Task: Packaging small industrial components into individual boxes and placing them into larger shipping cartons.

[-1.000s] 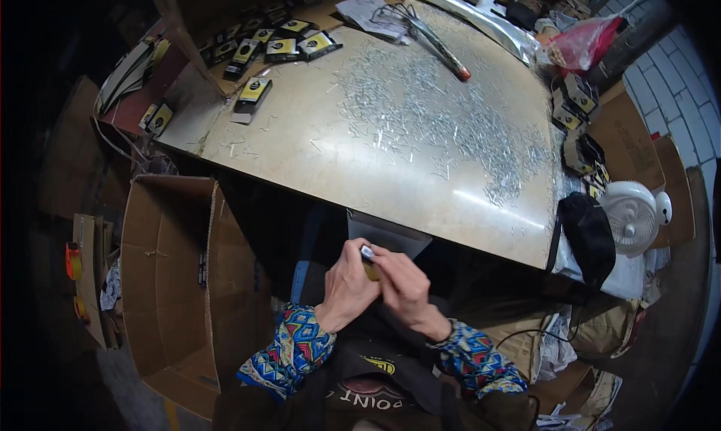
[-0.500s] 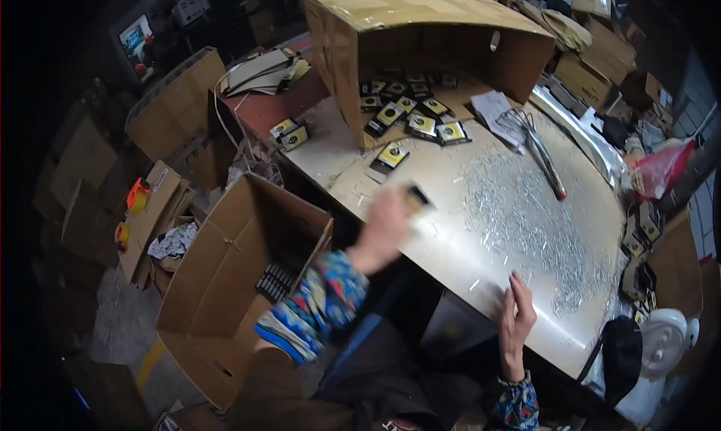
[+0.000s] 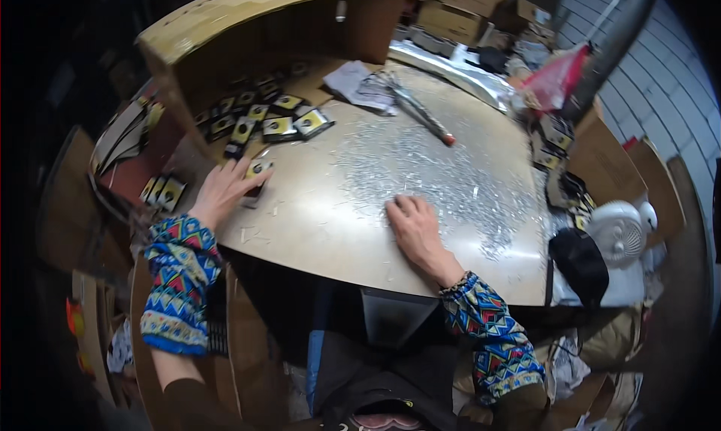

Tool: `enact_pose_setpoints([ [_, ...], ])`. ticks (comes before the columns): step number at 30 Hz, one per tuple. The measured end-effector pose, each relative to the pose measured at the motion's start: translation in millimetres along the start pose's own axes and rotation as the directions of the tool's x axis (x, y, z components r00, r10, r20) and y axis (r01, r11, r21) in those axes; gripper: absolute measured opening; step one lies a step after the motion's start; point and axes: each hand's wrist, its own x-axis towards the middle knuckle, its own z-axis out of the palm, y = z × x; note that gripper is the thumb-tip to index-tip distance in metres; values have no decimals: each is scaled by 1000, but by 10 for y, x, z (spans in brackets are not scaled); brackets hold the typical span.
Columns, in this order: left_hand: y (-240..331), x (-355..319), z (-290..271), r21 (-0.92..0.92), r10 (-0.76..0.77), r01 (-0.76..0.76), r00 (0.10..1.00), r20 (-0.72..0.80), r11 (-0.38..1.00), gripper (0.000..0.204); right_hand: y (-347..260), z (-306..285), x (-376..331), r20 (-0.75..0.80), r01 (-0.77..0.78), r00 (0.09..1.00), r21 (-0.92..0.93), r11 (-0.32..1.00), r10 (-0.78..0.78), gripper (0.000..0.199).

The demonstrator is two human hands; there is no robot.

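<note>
My left hand (image 3: pixel 219 190) is at the left side of the table, thumb and fingers closed about a small yellow-and-black box (image 3: pixel 260 166). Part of that box is hidden by the fingers. My right hand (image 3: pixel 417 232) rests on the tabletop with its fingers bent down and close together. Its fingertips touch the near left edge of a wide scatter of small silvery metal pins (image 3: pixel 451 175); whatever they pinch is hidden. More small yellow-and-black boxes (image 3: pixel 279 128) lie in and before the opening of a large cardboard carton (image 3: pixel 167 44) tipped on its side.
Behind the pins lie a crumpled white paper (image 3: pixel 353 84) and a long wrapped rod with a red tip (image 3: pixel 424 115). A white fan (image 3: pixel 617 229) and a black bag (image 3: pixel 578 266) stand at the right. An open carton (image 3: pixel 248 333) sits below the table's left edge.
My view has swung to the right. The left hand, moving with a small dark box before, is now at a box on the table. My right hand has moved from the table's edge to the pins.
</note>
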Motion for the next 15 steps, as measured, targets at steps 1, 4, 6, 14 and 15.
enact_pose_setpoints([
  [1,35,58,18,-120,34,-26,997,63,992,82,62,-15,-94,36,-45,998,88,995,42,28],
  [4,-12,43,27,-239,23,23,982,188,971,73,37,-212,-325,96,-9,995,13,1000,8,30],
  [6,8,180,-93,-289,0,76,967,256,954,61,156,-316,-476,145,-53,988,56,997,45,31],
  [14,65,307,-111,-502,-12,251,902,432,827,69,360,-337,-680,67,-252,968,290,923,243,33],
  [15,99,257,-80,-496,-14,252,901,435,831,69,332,-341,-640,144,-233,972,518,823,184,35],
])
